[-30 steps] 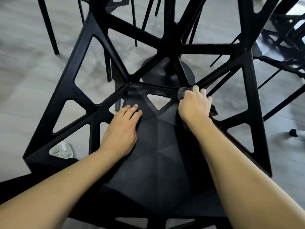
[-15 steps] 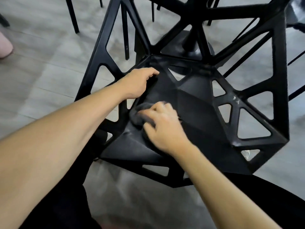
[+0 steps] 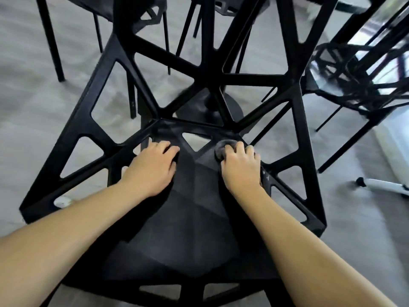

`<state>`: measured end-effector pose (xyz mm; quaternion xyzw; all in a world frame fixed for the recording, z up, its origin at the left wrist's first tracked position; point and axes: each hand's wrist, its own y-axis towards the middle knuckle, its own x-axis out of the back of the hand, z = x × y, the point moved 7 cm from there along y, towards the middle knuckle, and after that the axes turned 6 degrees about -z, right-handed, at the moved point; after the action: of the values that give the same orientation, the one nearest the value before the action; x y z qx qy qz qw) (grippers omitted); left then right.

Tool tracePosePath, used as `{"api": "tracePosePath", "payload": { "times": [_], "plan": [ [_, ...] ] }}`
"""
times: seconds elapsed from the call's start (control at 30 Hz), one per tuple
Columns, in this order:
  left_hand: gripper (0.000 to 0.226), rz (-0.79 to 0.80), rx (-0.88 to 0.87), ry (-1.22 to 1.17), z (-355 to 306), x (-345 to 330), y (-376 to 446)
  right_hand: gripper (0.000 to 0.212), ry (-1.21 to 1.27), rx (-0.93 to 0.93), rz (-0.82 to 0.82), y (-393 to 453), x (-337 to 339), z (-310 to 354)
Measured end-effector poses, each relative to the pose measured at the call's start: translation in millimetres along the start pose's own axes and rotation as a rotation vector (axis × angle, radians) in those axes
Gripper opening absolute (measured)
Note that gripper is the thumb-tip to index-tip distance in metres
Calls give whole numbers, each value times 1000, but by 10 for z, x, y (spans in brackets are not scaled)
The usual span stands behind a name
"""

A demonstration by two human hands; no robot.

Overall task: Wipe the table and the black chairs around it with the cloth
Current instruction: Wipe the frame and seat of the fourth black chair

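A black chair [image 3: 194,209] with a faceted seat and open triangular frame fills the view below me. My right hand [image 3: 241,167] grips a dark grey cloth [image 3: 222,148], bunched under its fingers, at the back right of the seat. My left hand [image 3: 152,167] rests on the back left of the seat with curled fingers and holds nothing. Most of the cloth is hidden under my right hand.
The table's round black base [image 3: 210,107] stands behind the chair back. Other black chairs stand at the top left [image 3: 132,9] and at the right [image 3: 354,85]. A white frame with a black caster [image 3: 380,185] lies on the grey floor at right.
My right hand has carried the cloth from the seat's left side to its back right corner. My left hand has shifted from the seat's back edge onto the back left of the seat. The view has swung.
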<state>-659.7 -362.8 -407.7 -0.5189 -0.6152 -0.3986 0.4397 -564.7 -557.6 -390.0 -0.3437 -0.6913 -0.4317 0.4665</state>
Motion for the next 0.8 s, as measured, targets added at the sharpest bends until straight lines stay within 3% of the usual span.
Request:
{"api": "tracePosePath", "payload": {
  "times": [0.17, 0.33, 0.5, 0.57, 0.67, 0.8],
  "plan": [
    [65, -50, -44, 242, -215, -165, -104, 14, -54, -49, -10, 427, -7, 74],
    [65, -101, -61, 241, -297, -173, -87, 17, 102, -134, 101, 763, -62, 43],
    [54, -137, -18, 206, -390, -59, 100, 28, 229, -25, 217, 805, 167, -171],
    [50, -163, -23, 190, -467, -41, 305, 29, 335, -37, -25, 921, 556, -382],
    [56, -203, -49, 175, -585, -154, 651, 36, 529, -110, -592, 1033, 1359, -761],
    [65, -231, -5, 120, -615, -375, 890, 43, 683, -206, -987, 1490, 1946, -1191]
  ]
}}
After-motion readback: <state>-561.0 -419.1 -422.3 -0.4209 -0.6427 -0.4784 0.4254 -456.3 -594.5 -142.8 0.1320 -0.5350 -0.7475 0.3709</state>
